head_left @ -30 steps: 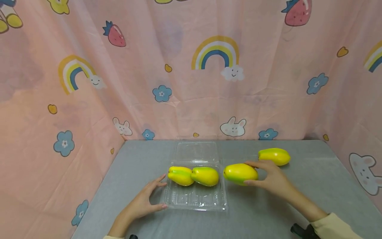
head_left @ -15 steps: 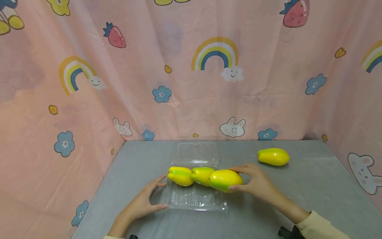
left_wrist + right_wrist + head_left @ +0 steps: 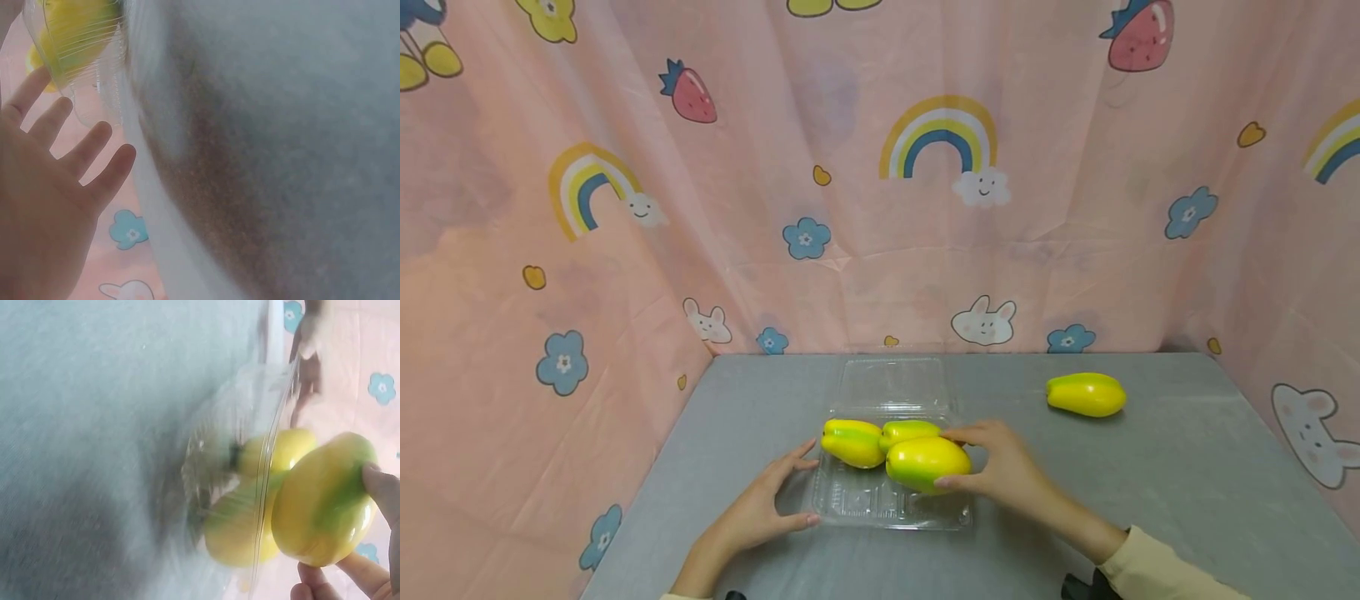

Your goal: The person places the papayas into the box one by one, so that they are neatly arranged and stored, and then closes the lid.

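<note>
The right hand (image 3: 1003, 465) grips a yellow-green fruit (image 3: 923, 462) over the clear box (image 3: 844, 502), just in front of two more fruits (image 3: 853, 443); the left hand (image 3: 763, 502), fingers spread, grasps nothing beside the box's left edge; loading seems in hand, and the next move likely calls for lowering and release.

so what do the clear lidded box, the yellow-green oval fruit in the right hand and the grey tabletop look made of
Clear lidded box: thin, glossy plastic, probably; transparent with moulded ribs. Yellow-green oval fruit in the right hand: smooth, shiny, perhaps plastic by its bright highlights, though possibly real. Grey tabletop: matte, finely grained, perhaps cloth.
</note>
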`<state>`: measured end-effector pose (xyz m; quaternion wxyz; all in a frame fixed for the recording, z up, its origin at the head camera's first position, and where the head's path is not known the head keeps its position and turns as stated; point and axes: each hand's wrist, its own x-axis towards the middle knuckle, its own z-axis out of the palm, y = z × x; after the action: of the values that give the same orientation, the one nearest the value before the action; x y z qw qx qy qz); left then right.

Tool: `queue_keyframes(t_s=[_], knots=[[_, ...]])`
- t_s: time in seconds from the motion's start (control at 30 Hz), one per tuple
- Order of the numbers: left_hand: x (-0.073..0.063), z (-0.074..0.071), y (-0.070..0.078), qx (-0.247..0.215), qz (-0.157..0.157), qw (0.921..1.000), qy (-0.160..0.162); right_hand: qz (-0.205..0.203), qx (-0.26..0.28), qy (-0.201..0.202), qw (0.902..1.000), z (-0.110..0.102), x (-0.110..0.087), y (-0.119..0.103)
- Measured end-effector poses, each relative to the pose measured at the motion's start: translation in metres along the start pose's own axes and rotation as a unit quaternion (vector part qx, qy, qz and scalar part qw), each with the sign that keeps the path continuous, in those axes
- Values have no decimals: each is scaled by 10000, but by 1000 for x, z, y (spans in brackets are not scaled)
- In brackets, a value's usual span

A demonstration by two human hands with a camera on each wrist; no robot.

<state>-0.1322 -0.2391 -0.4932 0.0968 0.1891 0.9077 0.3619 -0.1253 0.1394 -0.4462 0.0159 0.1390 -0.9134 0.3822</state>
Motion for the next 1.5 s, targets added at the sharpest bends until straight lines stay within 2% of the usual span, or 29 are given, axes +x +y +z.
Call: queue_keyframes(t_s=[0.5,0.67,0.9,1.2,1.5], knots=[[2,1,-1,61,-71,10000,33,65,-39,-308,9995,24,8,-23],[1,1,-1,54,-92,9999,34,-80,85,-403,9991,33,11,-27],[0,1,-2,60,-90,9999,2,-36,236,-633,9977,43,13,-35],[0,2,-3,69,-66,10000,22,-187,150,-646,9976,56,17,-37],[-1,2,-3,107,3,9999,51,-73,238,-741,9969,68,20,-45]])
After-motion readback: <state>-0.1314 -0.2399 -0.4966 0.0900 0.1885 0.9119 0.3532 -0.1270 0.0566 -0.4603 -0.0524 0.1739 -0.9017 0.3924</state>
